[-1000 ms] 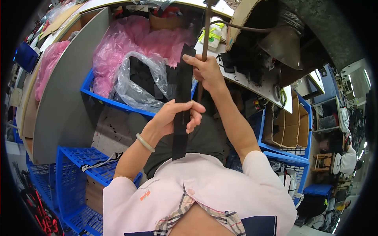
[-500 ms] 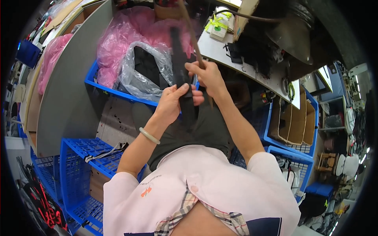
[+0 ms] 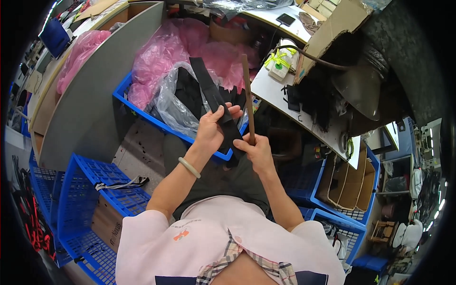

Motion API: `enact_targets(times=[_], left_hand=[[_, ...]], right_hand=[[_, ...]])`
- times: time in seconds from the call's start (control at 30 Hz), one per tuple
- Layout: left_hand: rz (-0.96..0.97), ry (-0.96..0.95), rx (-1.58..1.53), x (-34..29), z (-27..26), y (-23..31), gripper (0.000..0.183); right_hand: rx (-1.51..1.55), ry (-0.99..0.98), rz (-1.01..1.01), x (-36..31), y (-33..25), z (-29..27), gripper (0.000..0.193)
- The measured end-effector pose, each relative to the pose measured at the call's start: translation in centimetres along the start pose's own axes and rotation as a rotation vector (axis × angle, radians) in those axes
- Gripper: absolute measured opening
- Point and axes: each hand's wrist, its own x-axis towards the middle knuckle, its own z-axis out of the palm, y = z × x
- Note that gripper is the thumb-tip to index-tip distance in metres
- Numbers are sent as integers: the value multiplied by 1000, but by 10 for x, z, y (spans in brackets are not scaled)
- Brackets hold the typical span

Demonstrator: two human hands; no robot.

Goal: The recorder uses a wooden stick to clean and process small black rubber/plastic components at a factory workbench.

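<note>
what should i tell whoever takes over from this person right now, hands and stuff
Left hand: gripping the black strap near its middle, upper end pointing away over the blue crate.
Right hand: holding the brown stick upright by its lower end, next to the strap.
More black pieces lie in the clear bag in the crate, pink bags behind.
Done: strap and stick are both in hand, over the lap.
Left: whether the stick is inside the strap cannot be told, so check that first.

The black strip (image 3: 216, 102) is partly covered by the left hand (image 3: 211, 129); its lower end merges with dark trousers. Contents of the clear bag (image 3: 173, 102) are indistinct.
</note>
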Motion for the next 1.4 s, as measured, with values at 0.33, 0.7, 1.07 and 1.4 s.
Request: enact_targets(times=[0.33, 0.7, 1.07, 1.4], left_hand=[[-242, -78, 406, -21, -24, -15, 18], [-515, 165, 345, 4, -94, -57, 26], [-30, 459, 1099, 149, -228, -99, 15], [488, 729, 835, 165, -221, -24, 15]], right_hand=[[145, -47, 29, 40, -16, 4, 21], [-235, 33, 22, 174, 114, 7, 30], [-798, 240, 65, 308, 179, -7, 35], [-464, -18, -164, 152, 70, 26, 16]])
